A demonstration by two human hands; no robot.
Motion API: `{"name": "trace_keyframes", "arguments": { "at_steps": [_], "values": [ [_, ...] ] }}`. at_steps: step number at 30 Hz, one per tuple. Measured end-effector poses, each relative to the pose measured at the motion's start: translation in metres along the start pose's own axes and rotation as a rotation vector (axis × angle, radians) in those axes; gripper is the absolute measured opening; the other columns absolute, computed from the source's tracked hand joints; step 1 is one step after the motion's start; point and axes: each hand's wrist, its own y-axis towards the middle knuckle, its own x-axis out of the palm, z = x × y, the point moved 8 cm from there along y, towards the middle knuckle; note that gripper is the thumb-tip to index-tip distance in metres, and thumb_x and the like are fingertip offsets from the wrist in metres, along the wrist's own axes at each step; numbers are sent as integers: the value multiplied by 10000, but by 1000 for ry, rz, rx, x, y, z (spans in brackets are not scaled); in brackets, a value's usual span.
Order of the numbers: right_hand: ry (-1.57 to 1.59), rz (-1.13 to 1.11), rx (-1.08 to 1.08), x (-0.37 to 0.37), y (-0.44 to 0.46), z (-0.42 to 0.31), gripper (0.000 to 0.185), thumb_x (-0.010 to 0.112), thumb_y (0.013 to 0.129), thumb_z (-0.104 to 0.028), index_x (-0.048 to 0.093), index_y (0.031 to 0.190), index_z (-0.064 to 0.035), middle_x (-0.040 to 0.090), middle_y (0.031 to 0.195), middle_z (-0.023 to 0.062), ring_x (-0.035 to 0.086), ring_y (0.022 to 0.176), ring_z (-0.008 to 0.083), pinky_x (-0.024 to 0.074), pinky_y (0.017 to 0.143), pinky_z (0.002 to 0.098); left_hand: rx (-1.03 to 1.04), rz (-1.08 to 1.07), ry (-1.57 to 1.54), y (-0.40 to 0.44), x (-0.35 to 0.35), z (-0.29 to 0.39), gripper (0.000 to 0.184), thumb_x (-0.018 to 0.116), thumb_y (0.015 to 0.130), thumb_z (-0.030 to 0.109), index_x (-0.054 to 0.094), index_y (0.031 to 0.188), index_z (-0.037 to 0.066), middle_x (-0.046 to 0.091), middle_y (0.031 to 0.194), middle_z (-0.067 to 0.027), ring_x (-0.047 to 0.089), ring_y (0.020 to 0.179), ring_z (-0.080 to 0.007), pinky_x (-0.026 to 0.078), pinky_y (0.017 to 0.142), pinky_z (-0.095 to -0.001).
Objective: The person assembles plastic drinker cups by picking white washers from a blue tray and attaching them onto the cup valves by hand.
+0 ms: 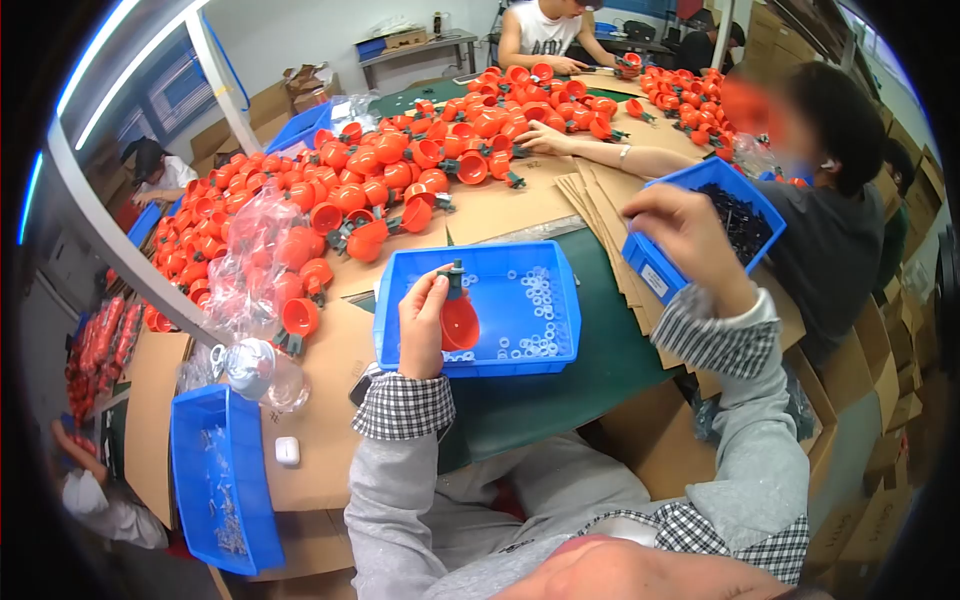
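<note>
In the crowded room, a cardboard-covered worktop (525, 208) spans the frame. At centre, the left hand (422, 325) grips a red cup (460, 322); the right hand's (695, 225) curled fingers, right of centre, hide any contents.

Worn garments: light grey long-sleeved top (392, 500); black-and-white checked cuffs (404, 406), the right one partly striped; matching checked trim (690, 528); grey trousers (590, 480).

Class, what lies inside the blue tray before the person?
Pale rings, mostly toward the right side of the blue tray. The left hand and red cup cover part of its floor; anything there is hidden.
</note>
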Motion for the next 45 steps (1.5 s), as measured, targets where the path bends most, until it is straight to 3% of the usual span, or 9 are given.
{"name": "trace_keyframes", "arguments": {
  "at_steps": [2, 7, 18, 21, 23, 26, 29, 41, 45],
  "values": [
    [205, -92, -46, 47, 7, -14, 143, 609, 771, 42, 623, 912, 21, 633, 826, 60, 583, 737, 79, 462, 643, 201, -3, -7, -9, 0, 0, 2, 262, 476, 918, 157, 567, 1095, -13, 619, 885, -69, 590, 815, -126, 476, 723, -238],
    [465, -299, -33, 146, 45, 3, 134, 647, 784, -12, 607, 903, 34, 646, 830, 74, 620, 754, 99, 501, 695, 218, 2, -26, 31, 0, 4, 2, 267, 492, 899, 115, 533, 1126, -19, 607, 925, -81, 596, 841, -140, 481, 753, -251],
    [866, -430, 54, 191, 66, 19, 165, 672, 773, -5, 624, 927, 27, 632, 854, 70, 617, 775, 114, 515, 707, 238, 10, -55, 83, -1, 7, 3, 237, 516, 910, 141, 551, 1101, 6, 624, 918, -77, 589, 845, -127, 475, 760, -257],
    [846, -429, 8, 184, 68, 16, 182, 685, 757, -11, 632, 930, 11, 625, 845, 44, 606, 794, 96, 508, 704, 240, 18, -38, 115, -2, 6, 5, 252, 493, 914, 140, 543, 1111, -7, 618, 955, -85, 599, 863, -143, 480, 761, -260],
    [521, -405, -174, 170, 67, -2, 215, 671, 738, 1, 626, 947, 18, 637, 828, 86, 624, 766, 145, 505, 690, 265, -2, -33, 106, -3, 6, 5, 258, 495, 915, 143, 541, 1118, -9, 617, 959, -83, 598, 865, -141, 481, 760, -261],
    [397, -368, -319, 165, 63, -11, 225, 654, 723, 10, 623, 946, 10, 617, 829, 108, 617, 754, 202, 494, 673, 298, 12, -78, 130, -2, 9, 4, 268, 499, 916, 150, 540, 1129, -6, 613, 970, -84, 596, 870, -137, 480, 762, -258],
    [379, -367, -341, 161, 60, -18, 208, 632, 723, 20, 621, 931, 15, 599, 845, 129, 608, 762, 253, 486, 672, 319, 27, -90, 147, -2, 11, 5, 268, 499, 916, 147, 539, 1130, -10, 613, 973, -85, 596, 880, -136, 478, 769, -258],
    [177, -320, -472, 163, 56, -22, 176, 609, 747, 38, 558, 914, 9, 594, 906, 122, 597, 818, 271, 486, 708, 330, 36, -82, 219, -2, 10, 5, 271, 499, 918, 143, 534, 1139, -10, 618, 982, -84, 599, 887, -133, 465, 785, -249],
    [156, -419, -384, 169, 56, -19, 177, 602, 754, 37, 553, 922, 9, 593, 914, 125, 597, 820, 275, 484, 711, 334, 72, -47, 237, -3, 10, 8, 280, 550, 895, 143, 539, 1122, -19, 623, 952, -78, 585, 853, -105, 467, 745, -227]
  ]
}}
